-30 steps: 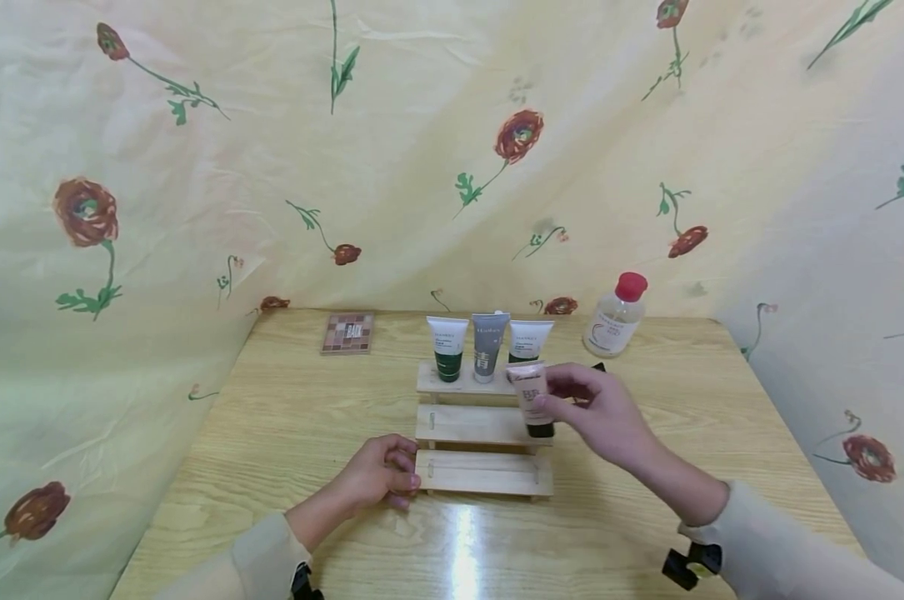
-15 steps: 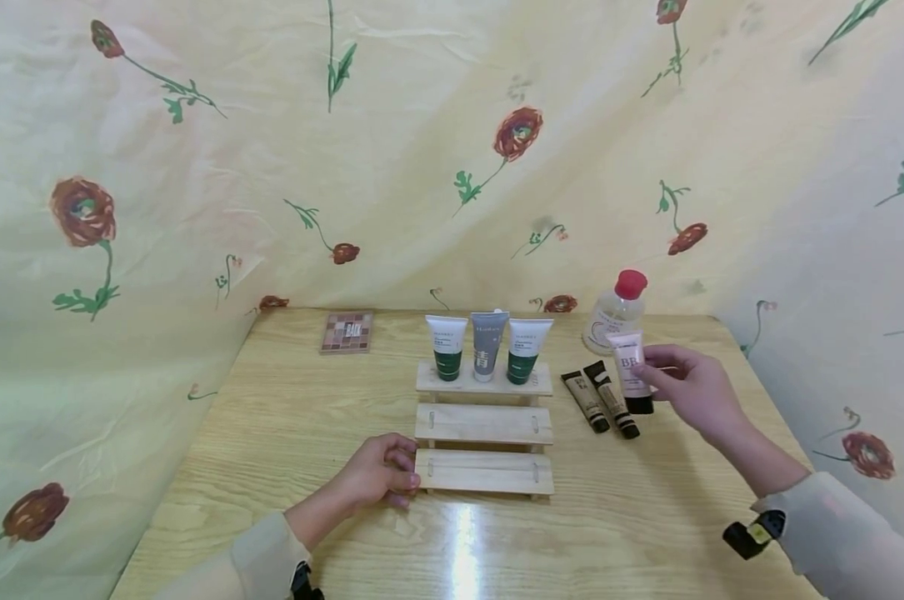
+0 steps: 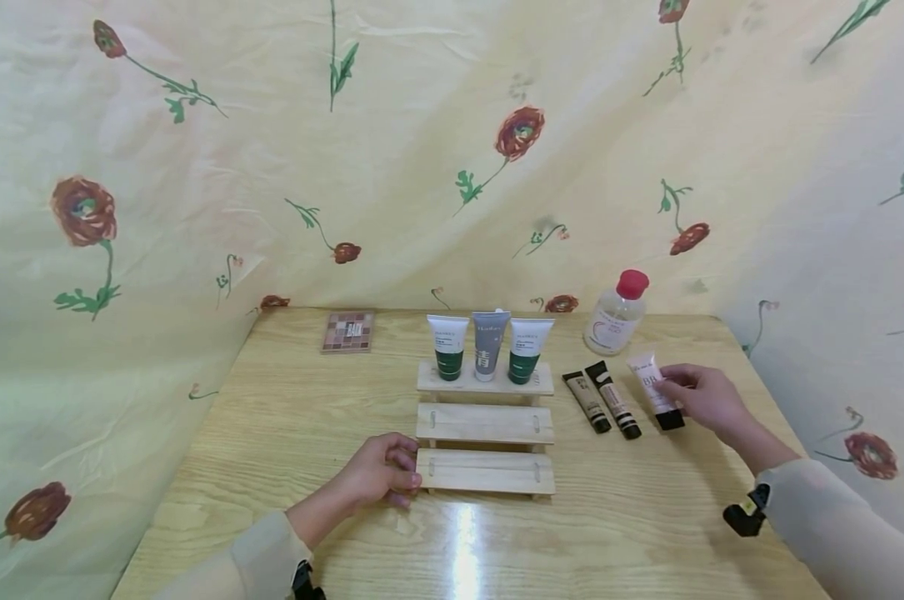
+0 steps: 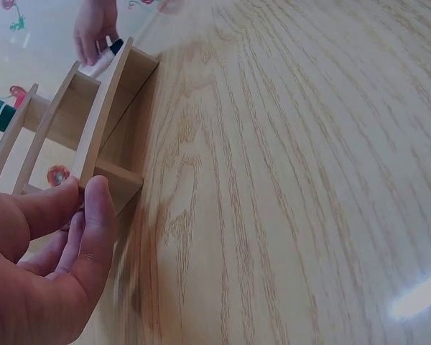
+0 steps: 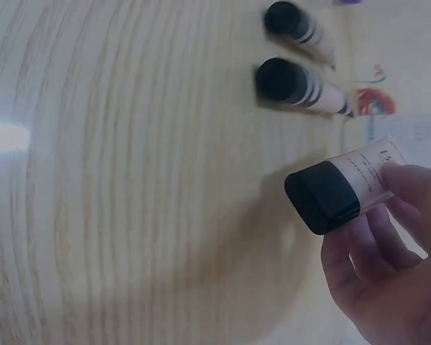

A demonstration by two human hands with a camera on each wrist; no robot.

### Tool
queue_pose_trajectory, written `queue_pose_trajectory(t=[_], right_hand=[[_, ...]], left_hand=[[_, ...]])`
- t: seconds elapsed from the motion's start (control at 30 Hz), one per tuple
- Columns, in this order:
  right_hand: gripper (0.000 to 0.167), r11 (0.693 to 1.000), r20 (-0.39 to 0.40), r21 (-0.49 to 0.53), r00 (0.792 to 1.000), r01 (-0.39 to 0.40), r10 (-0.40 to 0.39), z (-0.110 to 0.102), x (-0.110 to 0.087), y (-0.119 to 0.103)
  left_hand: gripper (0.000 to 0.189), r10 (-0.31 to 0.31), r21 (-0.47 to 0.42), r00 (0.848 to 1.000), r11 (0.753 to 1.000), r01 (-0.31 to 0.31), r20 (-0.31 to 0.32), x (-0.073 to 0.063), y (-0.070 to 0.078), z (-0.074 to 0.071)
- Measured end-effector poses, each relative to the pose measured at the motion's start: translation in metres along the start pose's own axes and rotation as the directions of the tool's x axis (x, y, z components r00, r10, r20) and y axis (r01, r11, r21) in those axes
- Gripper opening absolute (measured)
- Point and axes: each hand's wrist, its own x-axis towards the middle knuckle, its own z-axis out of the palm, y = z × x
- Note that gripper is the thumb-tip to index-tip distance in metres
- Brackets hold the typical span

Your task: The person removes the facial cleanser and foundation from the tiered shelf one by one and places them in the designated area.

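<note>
My right hand (image 3: 710, 402) pinches a pale pink BB cream tube (image 3: 652, 385) with a black cap, tilted, to the right of two flat gold tubes. In the right wrist view the black cap of this BB cream tube (image 5: 323, 195) points away from the fingers, and its shadow falls on the wood. My left hand (image 3: 380, 471) grips the left end of the lowest step of a small three-step wooden rack (image 3: 485, 473), thumb and fingers at the board's corner. Three tubes stand cap-down on the top step: a grey one (image 3: 489, 346) between two white-and-green ones.
Two gold tubes with black caps, one at the rack's side (image 3: 588, 402) and one beside it (image 3: 613, 400), lie on the table. Behind them stands a clear bottle (image 3: 612, 323) with a red cap. An eyeshadow palette (image 3: 347, 332) lies at the back left, before a flowered cloth (image 3: 422, 150).
My right hand has carried the BB cream tube from in front of the rack to the right, past the gold tubes, then lowered and tilted it. My left hand stays at the rack.
</note>
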Motion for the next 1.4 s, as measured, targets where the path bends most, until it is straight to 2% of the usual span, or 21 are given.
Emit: queue_pose_trajectory(t=[0.13,0.33,0.47,0.6,0.87,1.1,1.4], right_hand=[[0.053,1.000,0.024,-0.008,1.000,0.001,0.000,0.004,0.005,0.010],[0.051,0.995,0.011,-0.104,1.000,0.010,-0.009,0.012,0.013,0.021],[0.050,0.994,0.012,-0.113,1.000,0.002,-0.001,0.015,0.015,0.025],[0.051,0.994,0.016,-0.109,1.000,-0.004,0.006,0.014,0.015,0.024],[0.055,0.987,0.027,-0.142,0.997,-0.073,0.077,0.011,0.014,0.020],[0.056,0.983,0.049,-0.114,0.988,-0.143,0.149,0.010,0.014,0.023],[0.060,0.987,0.049,-0.109,0.991,-0.118,0.124,0.005,0.009,0.018]], left_hand=[[0.050,0.003,0.004,1.000,1.000,-0.003,0.005,0.001,0.000,0.000],[0.050,0.004,0.004,1.000,1.000,-0.004,0.003,0.001,0.000,0.000],[0.050,0.003,0.005,1.000,1.000,-0.003,0.007,0.000,0.000,0.001],[0.050,0.000,0.003,1.000,1.000,0.000,0.006,0.000,0.000,0.001],[0.050,-0.002,-0.005,1.000,1.000,0.002,0.002,-0.001,0.000,0.001],[0.050,-0.004,-0.006,1.000,1.000,0.004,0.000,-0.001,0.001,0.000],[0.050,-0.010,-0.005,1.000,1.000,0.010,-0.003,-0.001,0.002,0.000]])
